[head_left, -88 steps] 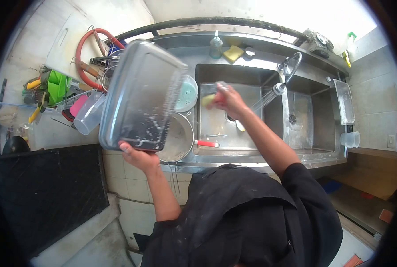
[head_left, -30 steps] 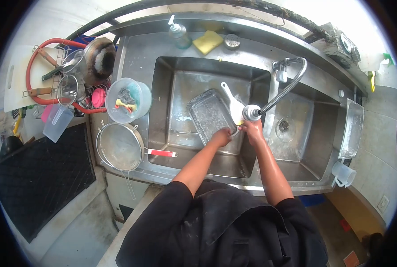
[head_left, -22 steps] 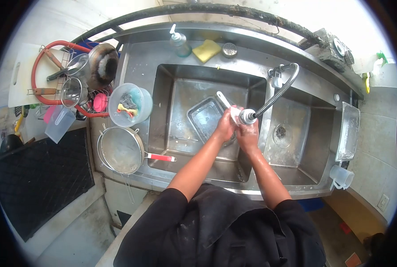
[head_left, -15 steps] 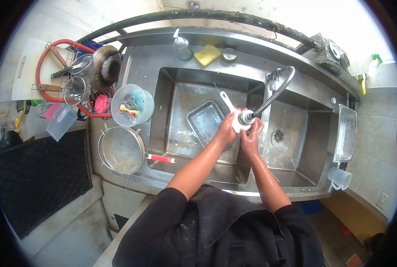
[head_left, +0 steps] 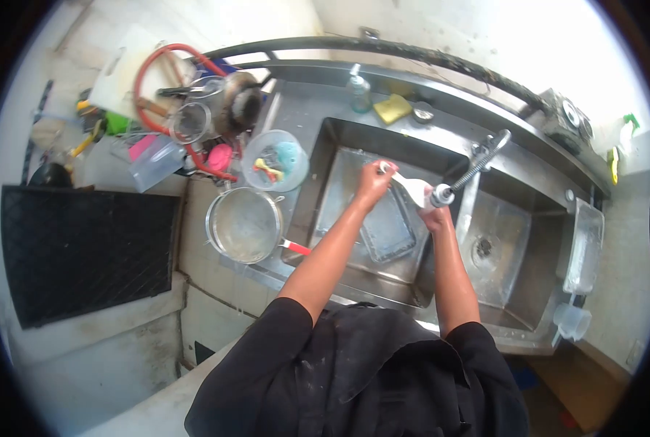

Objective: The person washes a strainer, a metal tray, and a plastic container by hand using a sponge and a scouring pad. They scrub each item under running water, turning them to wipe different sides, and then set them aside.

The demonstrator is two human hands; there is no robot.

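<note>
Over the left basin, my left hand [head_left: 373, 183] is closed around the handle end of a white scoop-like utensil [head_left: 413, 191]. Its wide end lies under the spray head [head_left: 441, 194] of the hose faucet. My right hand [head_left: 436, 217] is curled at that wide end, just below the spray head; its fingers are partly hidden. Beneath my hands, a clear rectangular container [head_left: 389, 237] rests on the bottom of the basin [head_left: 323, 211].
A tub with cloths [head_left: 275, 160] and a red-handled strainer [head_left: 245, 226] stand left of the basin. Behind it are a soap bottle [head_left: 359, 91], a yellow sponge [head_left: 393, 109] and a small round metal item [head_left: 422, 113]. The right basin [head_left: 514, 247] has a drain.
My left hand has shifted up the utensil to its handle end, and the handle has swung lower to the left. My right hand has turned under the spray head. The whole view has shifted.
</note>
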